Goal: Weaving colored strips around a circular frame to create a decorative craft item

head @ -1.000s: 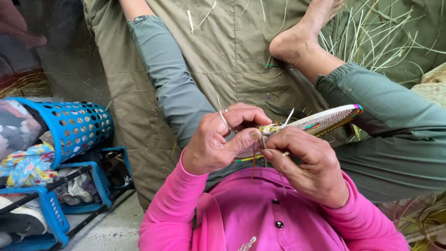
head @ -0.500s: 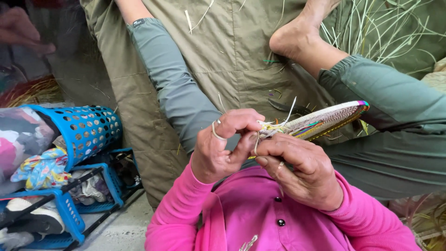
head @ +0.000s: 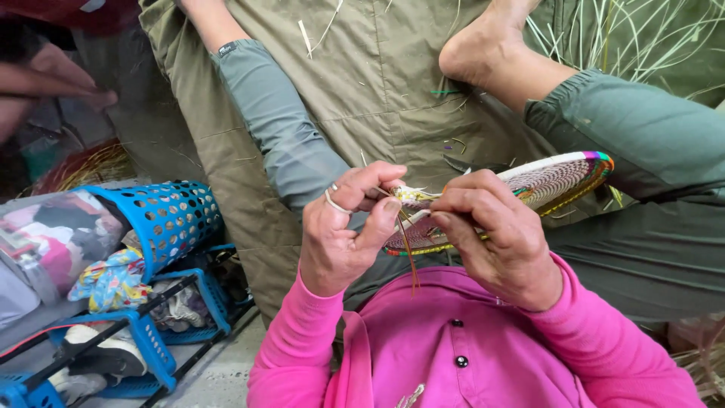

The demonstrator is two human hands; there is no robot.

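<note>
Woven straw disc (head: pixel 544 185), flat and multicoloured, is held edge-on at chest height, its long axis running up and to the right. The right hand (head: pixel 502 242) grips its near rim. The left hand (head: pixel 343 234), just beside it on the left, pinches a thin strand (head: pixel 408 245) at that same rim.

One flat woven disc (head: pixel 555 181) and two working hands: left hand (head: pixel 343 238), right hand (head: pixel 502 242). One ring (head: pixel 332 200). Three blue perforated baskets (head: pixel 170 219). One bare foot (head: pixel 483 49). One olive cloth (head: pixel 377 83).
</note>
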